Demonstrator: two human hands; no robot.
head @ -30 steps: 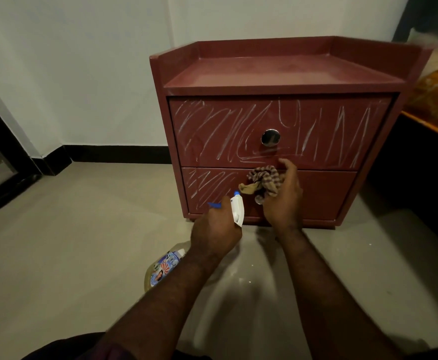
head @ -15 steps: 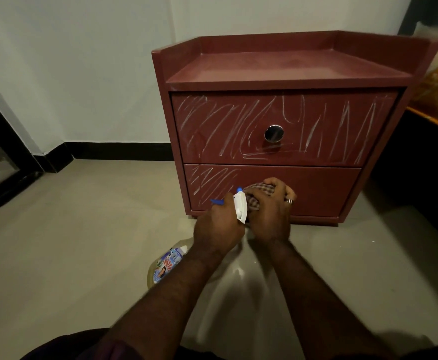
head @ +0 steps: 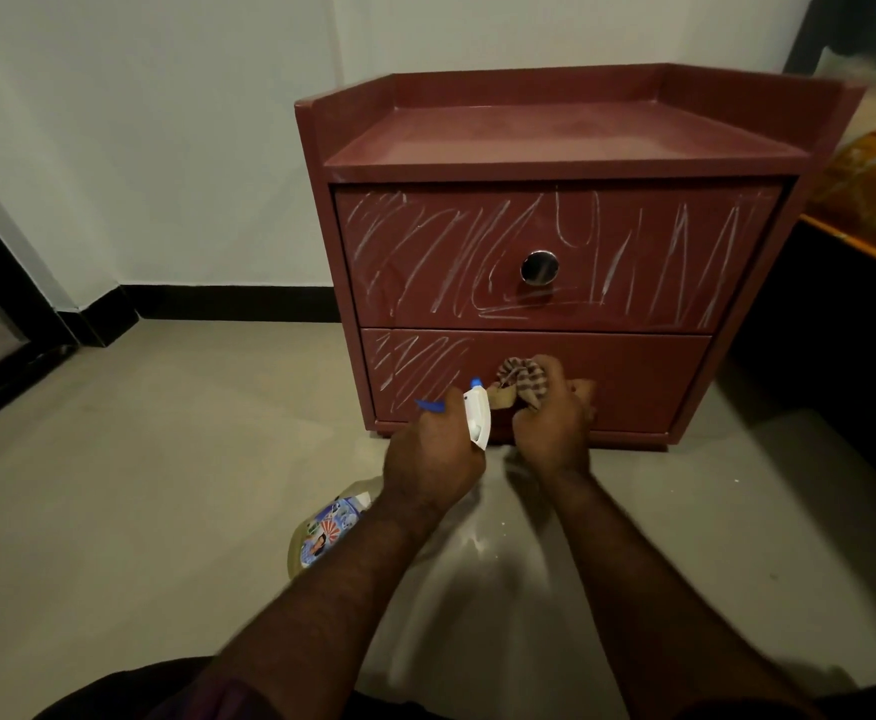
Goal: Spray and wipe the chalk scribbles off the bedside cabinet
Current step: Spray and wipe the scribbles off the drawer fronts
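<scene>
Beige floor [head: 165,485]; L hand [head: 433,459] grips spray bottle [head: 479,415], R hand [head: 552,423] clutches cloth [head: 524,379] at cabinet [head: 555,148] lower drawer [head: 649,376].

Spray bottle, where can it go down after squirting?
Bare floor lies left of the cabinet, between the black skirting and your left hand. The cabinet's top, inside its raised rim, also shows nothing on it. It's crowded before the lower drawer, where the right hand, cloth and spray bottle meet.
</scene>
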